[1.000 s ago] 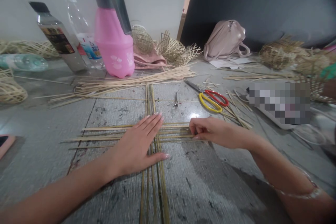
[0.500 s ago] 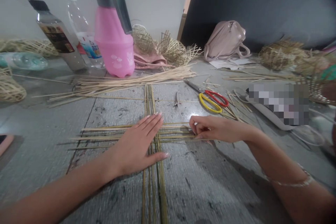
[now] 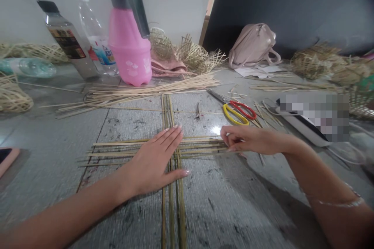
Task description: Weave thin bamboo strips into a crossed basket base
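Observation:
My left hand [image 3: 154, 159] lies flat with fingers stretched out, pressing on the crossing of two sets of thin bamboo strips. The lengthwise strips [image 3: 172, 214] run from near me to the far side, under the palm. Several crosswise bamboo strips [image 3: 201, 146] stick out on both sides of that hand. At their right ends my right hand [image 3: 248, 139] is closed, with thumb and fingers pinched on strips; exactly which ones it grips is partly hidden. The crossing itself is mostly covered by my left hand.
Beyond the strips lie scissors [image 3: 237, 113] with yellow and red handles and a small curved blade [image 3: 198, 111]. A strip bundle [image 3: 157, 88] and a pink spray bottle [image 3: 131, 56] stand behind. A phone [image 3: 8, 160] lies at left, a pale, partly pixelated device [image 3: 304, 126] at right.
My right hand has slid a little to the right along the crosswise strips. My left hand stays pressed on the crossing. The whole view has shifted slightly.

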Motion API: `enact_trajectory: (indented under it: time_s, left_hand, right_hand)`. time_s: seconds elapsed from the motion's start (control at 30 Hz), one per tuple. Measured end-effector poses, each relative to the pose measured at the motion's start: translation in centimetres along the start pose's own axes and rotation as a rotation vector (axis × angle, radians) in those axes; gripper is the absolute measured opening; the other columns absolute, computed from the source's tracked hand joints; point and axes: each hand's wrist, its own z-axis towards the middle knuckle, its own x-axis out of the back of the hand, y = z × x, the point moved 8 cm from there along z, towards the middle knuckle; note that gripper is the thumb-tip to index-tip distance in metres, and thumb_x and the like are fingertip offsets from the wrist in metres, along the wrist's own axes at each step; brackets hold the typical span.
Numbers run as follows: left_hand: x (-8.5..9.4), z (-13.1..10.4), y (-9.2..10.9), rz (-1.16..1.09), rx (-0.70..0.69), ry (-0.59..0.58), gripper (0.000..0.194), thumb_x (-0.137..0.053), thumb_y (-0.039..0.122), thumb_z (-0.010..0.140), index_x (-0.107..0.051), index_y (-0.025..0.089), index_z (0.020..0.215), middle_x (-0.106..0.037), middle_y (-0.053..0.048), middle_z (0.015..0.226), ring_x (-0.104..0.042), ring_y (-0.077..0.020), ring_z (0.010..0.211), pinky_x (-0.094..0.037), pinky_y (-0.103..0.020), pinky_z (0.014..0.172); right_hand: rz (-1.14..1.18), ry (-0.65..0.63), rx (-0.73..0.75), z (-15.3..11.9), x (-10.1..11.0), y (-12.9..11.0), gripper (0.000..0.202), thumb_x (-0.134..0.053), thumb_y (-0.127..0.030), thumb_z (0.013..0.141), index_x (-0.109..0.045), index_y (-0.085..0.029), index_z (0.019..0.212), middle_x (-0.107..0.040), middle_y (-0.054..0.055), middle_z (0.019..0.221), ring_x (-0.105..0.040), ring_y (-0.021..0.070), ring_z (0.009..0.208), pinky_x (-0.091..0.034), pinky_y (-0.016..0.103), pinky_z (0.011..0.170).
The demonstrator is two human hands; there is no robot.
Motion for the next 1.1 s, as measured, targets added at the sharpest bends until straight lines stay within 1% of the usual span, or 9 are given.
enact_trajectory:
  time_s: [0.1, 0.23, 0.37, 0.6, 0.83, 1.03, 1.1]
  left_hand:
    - [-0.1, 0.0, 0.0, 0.003, 0.001, -0.001, 0.091, -0.022, 0.074, 0.094, -0.018, 0.006, 0.153, -0.012, -0.015, 0.160, -0.011, -0.0244, 0.149, -0.011, -0.039, 0.122]
    - [0.1, 0.0, 0.0, 0.005, -0.009, 0.032, 0.087, -0.022, 0.073, 0.095, -0.017, 0.008, 0.153, -0.014, -0.015, 0.160, -0.012, -0.0232, 0.149, -0.012, -0.038, 0.122]
    - [0.0, 0.0, 0.0, 0.012, -0.012, 0.022, 0.089, -0.022, 0.073, 0.094, -0.018, 0.006, 0.153, -0.012, -0.015, 0.160, -0.012, -0.0238, 0.149, -0.011, -0.038, 0.122]
    - [0.0, 0.0, -0.1, 0.029, -0.002, 0.030, 0.091, -0.021, 0.076, 0.093, -0.020, 0.008, 0.153, -0.014, -0.015, 0.160, -0.013, -0.0232, 0.149, -0.012, -0.037, 0.121]
    - [0.1, 0.0, 0.0, 0.025, 0.000, 0.031, 0.091, -0.023, 0.076, 0.092, -0.021, 0.007, 0.153, -0.015, -0.015, 0.160, -0.015, -0.0245, 0.149, -0.013, -0.038, 0.121]
    - [0.0, -0.1, 0.1, 0.046, -0.015, 0.056, 0.088, -0.025, 0.074, 0.093, -0.016, 0.010, 0.154, -0.014, -0.015, 0.160, -0.014, -0.0241, 0.149, -0.014, -0.040, 0.121]
    - [0.1, -0.1, 0.1, 0.052, -0.019, 0.064, 0.089, -0.026, 0.074, 0.093, -0.015, 0.010, 0.154, -0.015, -0.015, 0.160, -0.014, -0.0242, 0.149, -0.015, -0.040, 0.121]
  right_hand:
    - [-0.013, -0.016, -0.025, -0.2, 0.2, 0.4, 0.025, -0.055, -0.042, 0.088, -0.042, -0.021, 0.086, -0.052, -0.004, 0.064, -0.052, 0.0127, 0.058, -0.037, 0.027, 0.055]
    - [-0.016, -0.041, -0.031, -0.2, 0.0, 0.4, 0.025, -0.055, -0.041, 0.088, -0.042, -0.020, 0.085, -0.053, -0.003, 0.064, -0.053, 0.0130, 0.058, -0.038, 0.027, 0.055]
    - [-0.008, -0.053, -0.080, 0.0, -0.2, 0.9, 0.025, -0.056, -0.040, 0.085, -0.041, -0.021, 0.084, -0.053, -0.003, 0.064, -0.053, 0.0128, 0.059, -0.038, 0.026, 0.055]
    - [-0.004, -0.062, -0.070, 0.4, 0.1, 1.7, 0.036, -0.062, -0.050, 0.082, -0.042, -0.020, 0.084, -0.054, -0.003, 0.062, -0.052, 0.0121, 0.057, -0.036, 0.024, 0.051]
    - [0.048, -0.076, -0.064, 0.6, 0.0, 1.9, 0.039, -0.064, -0.052, 0.080, -0.041, -0.021, 0.084, -0.054, -0.003, 0.061, -0.053, 0.0124, 0.055, -0.037, 0.025, 0.051]
    - [0.001, -0.021, -0.081, 0.0, 0.3, 2.1, 0.040, -0.064, -0.054, 0.079, -0.042, -0.021, 0.087, -0.055, -0.003, 0.061, -0.052, 0.0134, 0.056, -0.035, 0.025, 0.051]
    - [-0.026, 0.030, -0.088, -0.2, 0.9, 2.2, 0.040, -0.061, -0.057, 0.081, -0.044, -0.021, 0.089, -0.058, -0.002, 0.062, -0.052, 0.0142, 0.056, -0.036, 0.026, 0.052]
